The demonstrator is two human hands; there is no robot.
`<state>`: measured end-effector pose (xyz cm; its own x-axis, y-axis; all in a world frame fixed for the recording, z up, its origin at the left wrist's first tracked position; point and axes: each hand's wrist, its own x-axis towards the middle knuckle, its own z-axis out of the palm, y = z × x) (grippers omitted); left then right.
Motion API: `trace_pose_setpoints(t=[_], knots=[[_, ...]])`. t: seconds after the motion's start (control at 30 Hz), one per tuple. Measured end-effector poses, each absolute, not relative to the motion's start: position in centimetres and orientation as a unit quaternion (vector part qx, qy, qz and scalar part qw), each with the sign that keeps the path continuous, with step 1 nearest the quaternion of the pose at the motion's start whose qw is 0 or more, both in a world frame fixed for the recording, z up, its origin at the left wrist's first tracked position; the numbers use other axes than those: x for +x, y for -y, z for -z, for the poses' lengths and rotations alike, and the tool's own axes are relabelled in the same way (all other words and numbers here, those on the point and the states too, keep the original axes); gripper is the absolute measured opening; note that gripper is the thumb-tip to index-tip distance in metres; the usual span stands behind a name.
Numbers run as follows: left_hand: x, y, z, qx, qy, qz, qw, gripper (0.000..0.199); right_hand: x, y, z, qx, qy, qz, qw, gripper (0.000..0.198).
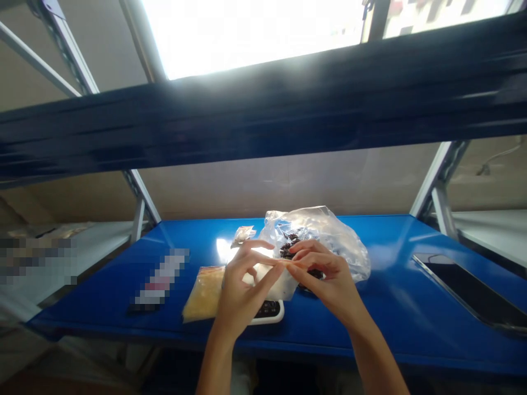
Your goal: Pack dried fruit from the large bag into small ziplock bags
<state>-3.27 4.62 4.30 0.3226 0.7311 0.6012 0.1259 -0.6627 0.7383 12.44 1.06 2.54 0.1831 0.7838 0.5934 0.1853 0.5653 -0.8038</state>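
My left hand [247,280] and my right hand [325,269] meet at the middle of the blue shelf, fingertips almost touching. Both pinch the top edge of a small translucent plastic bag [284,286], which hangs below the fingers and shows an orange tint along that edge. Whether anything is inside it, I cannot tell. Just behind my hands lies a large clear plastic bag [348,244] with small dark pieces [290,244] in it. Under my left hand, a white device with a dark button panel [269,311] is partly covered.
Yellowish flat plastic bags [203,296] lie left of my left hand, with a small clear packet [242,235] behind. A phone-like dark slab [469,291] rests at right. A blurred-out item [160,280] is at left. A dark blue beam [263,109] crosses above the blue shelf [382,307].
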Motion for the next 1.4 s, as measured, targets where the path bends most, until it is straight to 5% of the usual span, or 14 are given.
trace_pose_setpoints(t=[0.47,1.03,1.4], knots=[[-2.6,-3.8,-4.6,0.746,-0.264,-0.558,0.250,0.028,12.8,-0.4,-3.0,-0.382,0.614,-0.234,0.650,0.033],[-2.4,-4.1,-4.0,0.730,-0.284,-0.590,0.193,0.020,14.1,-0.2,-3.1,-0.377,0.637,-0.253,0.623,0.021],[-1.6,-3.5,-3.9,0.718,-0.274,-0.583,0.263,0.013,13.7,-0.1,-3.3,-0.425,0.599,-0.247,0.632,0.029]])
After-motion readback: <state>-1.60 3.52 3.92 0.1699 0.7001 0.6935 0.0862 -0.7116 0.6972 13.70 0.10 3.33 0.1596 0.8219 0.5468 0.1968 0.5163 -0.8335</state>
